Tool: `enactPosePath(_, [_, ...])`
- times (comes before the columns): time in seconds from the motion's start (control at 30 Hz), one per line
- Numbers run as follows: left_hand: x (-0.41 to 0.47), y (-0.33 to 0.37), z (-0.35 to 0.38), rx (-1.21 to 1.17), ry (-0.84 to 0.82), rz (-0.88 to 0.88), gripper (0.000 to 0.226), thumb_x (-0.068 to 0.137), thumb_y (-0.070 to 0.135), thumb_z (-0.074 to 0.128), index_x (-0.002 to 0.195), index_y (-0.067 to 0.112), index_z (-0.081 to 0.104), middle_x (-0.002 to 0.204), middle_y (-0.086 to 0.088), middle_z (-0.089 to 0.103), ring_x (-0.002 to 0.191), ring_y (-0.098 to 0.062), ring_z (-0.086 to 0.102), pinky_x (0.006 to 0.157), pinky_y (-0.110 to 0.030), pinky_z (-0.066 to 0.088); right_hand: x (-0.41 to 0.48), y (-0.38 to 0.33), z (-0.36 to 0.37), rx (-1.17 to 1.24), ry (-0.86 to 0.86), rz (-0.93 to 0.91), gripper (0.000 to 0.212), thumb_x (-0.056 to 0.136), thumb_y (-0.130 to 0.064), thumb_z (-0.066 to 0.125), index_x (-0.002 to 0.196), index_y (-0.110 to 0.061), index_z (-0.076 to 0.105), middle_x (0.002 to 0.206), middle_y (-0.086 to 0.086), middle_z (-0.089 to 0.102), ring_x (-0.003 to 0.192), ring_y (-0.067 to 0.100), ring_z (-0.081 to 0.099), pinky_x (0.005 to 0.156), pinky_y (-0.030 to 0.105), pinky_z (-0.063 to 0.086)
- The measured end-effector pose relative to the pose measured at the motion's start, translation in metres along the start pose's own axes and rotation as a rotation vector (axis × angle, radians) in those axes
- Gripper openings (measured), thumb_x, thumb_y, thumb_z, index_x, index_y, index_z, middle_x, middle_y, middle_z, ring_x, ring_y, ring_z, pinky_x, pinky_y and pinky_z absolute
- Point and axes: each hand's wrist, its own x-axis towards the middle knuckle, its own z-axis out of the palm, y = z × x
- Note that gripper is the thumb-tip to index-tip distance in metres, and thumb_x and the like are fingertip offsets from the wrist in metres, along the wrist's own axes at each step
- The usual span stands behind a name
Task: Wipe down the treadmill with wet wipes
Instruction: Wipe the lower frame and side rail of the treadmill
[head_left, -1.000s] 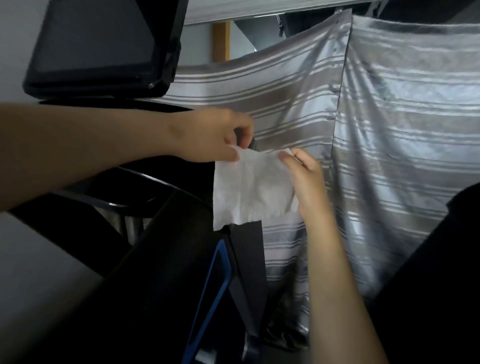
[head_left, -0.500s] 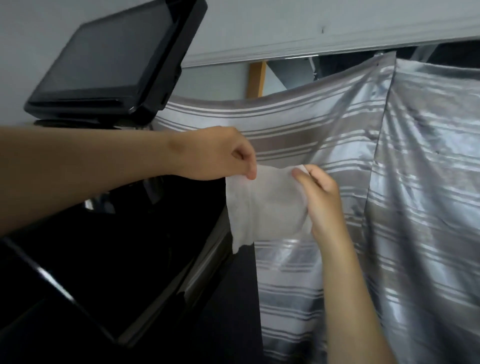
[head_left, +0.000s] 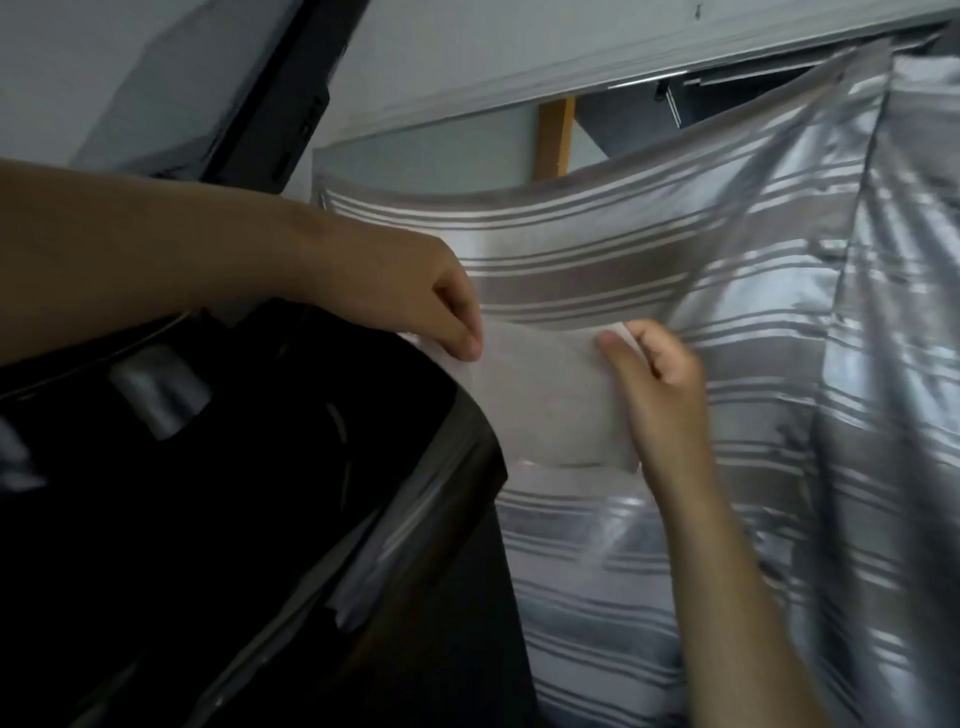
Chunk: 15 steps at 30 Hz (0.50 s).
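Observation:
A white wet wipe (head_left: 550, 400) hangs spread out between my two hands in the middle of the head view. My left hand (head_left: 415, 301) pinches its upper left corner, just above the black treadmill console (head_left: 218, 467). My right hand (head_left: 660, 374) pinches the wipe's upper right edge between thumb and fingers. The wipe's left edge lies against the console's rounded top edge. The treadmill's dark screen (head_left: 291, 88) slants up at the top left, only partly in view.
A grey striped curtain (head_left: 779, 415) hangs close behind the wipe and fills the right side. Above it run a pale wall and a window frame (head_left: 571, 62). A silver trim strip (head_left: 395, 540) runs along the console's right edge.
The view has swung closer and up, so the console fills the lower left. Both hands keep hold of the wipe, whose left edge has come to rest against the console's top edge.

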Motion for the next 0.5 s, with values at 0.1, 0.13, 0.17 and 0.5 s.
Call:
enactPosePath(0.1, [0.023,-0.007,-0.005,0.032,-0.032,-0.05,0.015,0.074,0.048,0.075,0.084,0.037,0.076,0.086,0.023,0.072,0.085,0.007,0.064,0.088,-0.032,0.052,0.026,0.02,-0.001,0.042,-0.008,-0.023,0.027,0.096,-0.01,0.058,0.07,-0.018,0.054,0.061,-0.016,0.046,0.061,-0.003,0.039,0.056,0.016,0.035])
enactPosePath(0.13, [0.03,-0.009,-0.007,0.029,-0.021,-0.071,0.013,0.075,0.046,0.074,0.085,0.036,0.076,0.087,0.022,0.073,0.087,0.005,0.065,0.092,-0.035,0.053,0.035,0.026,-0.001,0.039,-0.024,-0.038,0.027,0.096,-0.01,0.057,0.071,-0.019,0.054,0.061,-0.017,0.047,0.061,-0.004,0.039,0.056,0.015,0.035])
enactPosePath(0.17, [0.035,-0.011,-0.006,0.032,-0.011,-0.087,0.009,0.079,0.039,0.074,0.087,0.034,0.076,0.087,0.02,0.073,0.088,0.003,0.066,0.095,-0.033,0.051,0.044,0.03,-0.001,0.03,-0.051,-0.053,0.027,0.096,-0.01,0.057,0.071,-0.019,0.054,0.061,-0.016,0.048,0.061,-0.003,0.04,0.057,0.015,0.035])
enactPosePath(0.5, [0.052,-0.039,0.015,0.075,-0.067,-0.275,0.012,0.08,0.034,0.075,0.091,0.027,0.075,0.085,0.013,0.074,0.08,0.003,0.065,0.074,-0.009,0.045,0.072,0.087,0.049,0.158,-0.174,-0.048,0.025,0.094,-0.016,0.058,0.069,-0.021,0.054,0.059,-0.017,0.05,0.058,-0.004,0.041,0.054,0.014,0.035])
